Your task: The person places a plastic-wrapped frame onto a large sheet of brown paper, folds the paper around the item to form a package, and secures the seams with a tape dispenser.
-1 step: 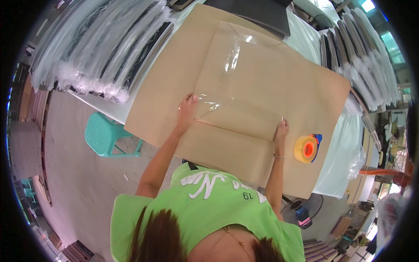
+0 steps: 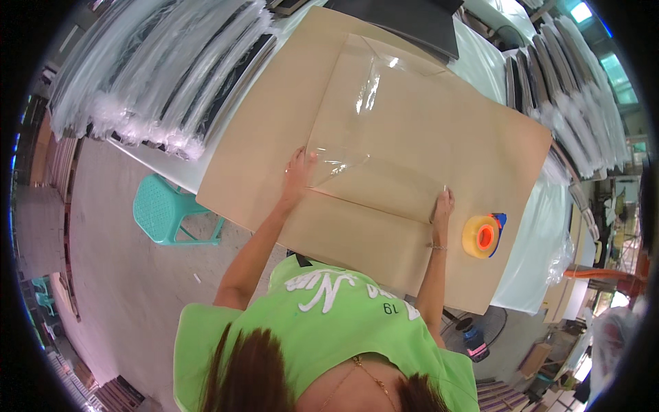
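A large brown cardboard sheet [image 2: 254, 158] covers the table in front of me. On it lies a clear plastic sheet [image 2: 369, 93], creased and shiny along its left side; its right side barely shows against the brown. At its near left corner my left hand [image 2: 297, 175] lies with fingers stretched out, the thumb side slightly blurred. My right hand [image 2: 443, 204] is closed at the near right corner, fingertips together on what looks like the plastic's edge. Just right of that hand stands a tape dispenser [image 2: 482, 235] with a yellowish roll, an orange core and a blue end.
Stacks of plastic-wrapped dark panels stand at the far left [image 2: 165, 75] and far right [image 2: 566, 89]. Dark boards [image 2: 405, 24] lie at the table's far edge. A green plastic stool [image 2: 161, 209] is at the left, and a fan [image 2: 473, 336] stands below the right table edge.
My left hand has shifted very slightly, its thumb side blurring near the plastic's corner. My right hand, the plastic and the tape dispenser have stayed in place.
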`<state>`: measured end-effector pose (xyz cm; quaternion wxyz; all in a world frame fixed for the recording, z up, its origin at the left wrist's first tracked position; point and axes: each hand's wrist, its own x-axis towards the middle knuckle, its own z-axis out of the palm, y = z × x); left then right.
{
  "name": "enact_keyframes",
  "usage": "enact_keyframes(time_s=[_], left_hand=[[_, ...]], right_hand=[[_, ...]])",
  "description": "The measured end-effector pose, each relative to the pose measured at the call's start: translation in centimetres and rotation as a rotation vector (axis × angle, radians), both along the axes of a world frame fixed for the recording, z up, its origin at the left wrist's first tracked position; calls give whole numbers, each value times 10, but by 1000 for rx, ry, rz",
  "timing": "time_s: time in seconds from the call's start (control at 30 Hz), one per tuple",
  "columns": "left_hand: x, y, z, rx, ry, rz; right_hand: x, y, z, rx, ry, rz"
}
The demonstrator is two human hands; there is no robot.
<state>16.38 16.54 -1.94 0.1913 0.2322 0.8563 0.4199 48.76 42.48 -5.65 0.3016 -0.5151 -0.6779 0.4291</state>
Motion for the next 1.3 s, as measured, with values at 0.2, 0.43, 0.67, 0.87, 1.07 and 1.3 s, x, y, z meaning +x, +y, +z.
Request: enact_keyframes(time_s=[0.2,0.43,0.67,0.87,1.07,1.3], left_hand=[[-8,-6,-2,65,-222,15],[-8,-9,13,391,-565,-30],[-8,-1,73,510,-882,-133],[-45,-4,40,367,-896,-87],[-57,-7,5,393,-840,-172],[-40,-59,67,186,-1040,-189]], right_hand=[[-15,-38,58,-420,195,100],[-8,-33,66,-631,376,162],[-1,-29,60,-592,548,215],[-13,-30,70,-621,525,97],[-4,-31,45,-565,485,45],[38,-67,74,-739,392,201]])
